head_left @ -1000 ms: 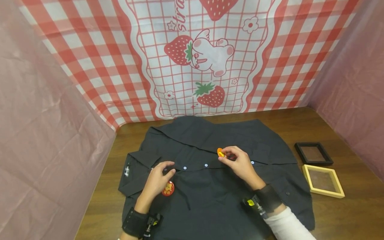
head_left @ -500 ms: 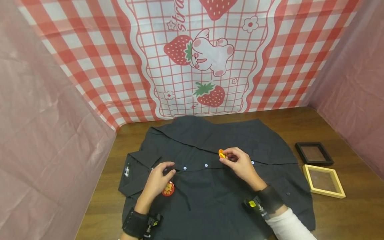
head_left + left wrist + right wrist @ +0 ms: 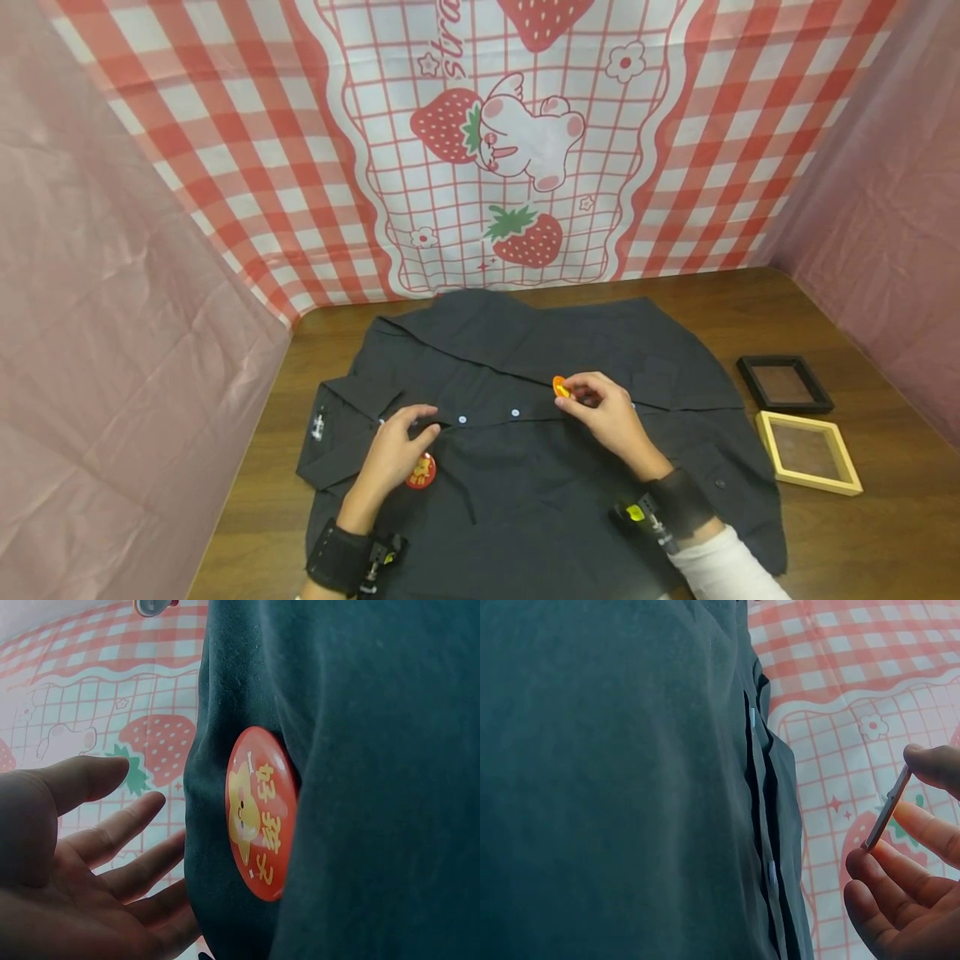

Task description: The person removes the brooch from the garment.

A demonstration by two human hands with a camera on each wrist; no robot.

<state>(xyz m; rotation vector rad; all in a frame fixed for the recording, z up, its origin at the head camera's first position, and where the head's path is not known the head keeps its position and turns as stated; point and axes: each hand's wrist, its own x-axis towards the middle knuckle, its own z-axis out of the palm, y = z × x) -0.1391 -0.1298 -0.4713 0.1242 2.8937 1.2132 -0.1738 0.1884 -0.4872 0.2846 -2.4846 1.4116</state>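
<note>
A dark button-up shirt (image 3: 517,508) lies spread out, its collar toward the left and pale buttons along its front. Between the thumb and fingers of my right hand (image 3: 611,419), a round orange pin badge (image 3: 561,387) is pinched, raised over the button placket. The right wrist view shows this badge (image 3: 889,808) edge-on. My left hand (image 3: 393,454) has loosely bent fingers near the collar and holds nothing. Just right of the left palm, a round red badge (image 3: 422,472) sits on the shirt; in the left wrist view, this red badge (image 3: 259,814) carries a yellow star figure and gold lettering.
Right of the shirt, a black square frame (image 3: 783,361) and a pale yellow frame (image 3: 849,467) lie on the wooden table (image 3: 892,533). A strawberry-patterned checked cloth (image 3: 270,167) hangs behind, with pink cloths (image 3: 127,333) at both sides.
My right hand has shifted slightly to the right and toward me, carrying the orange badge, which appears turned more edge-on. The left hand and the red badge have stayed in place.
</note>
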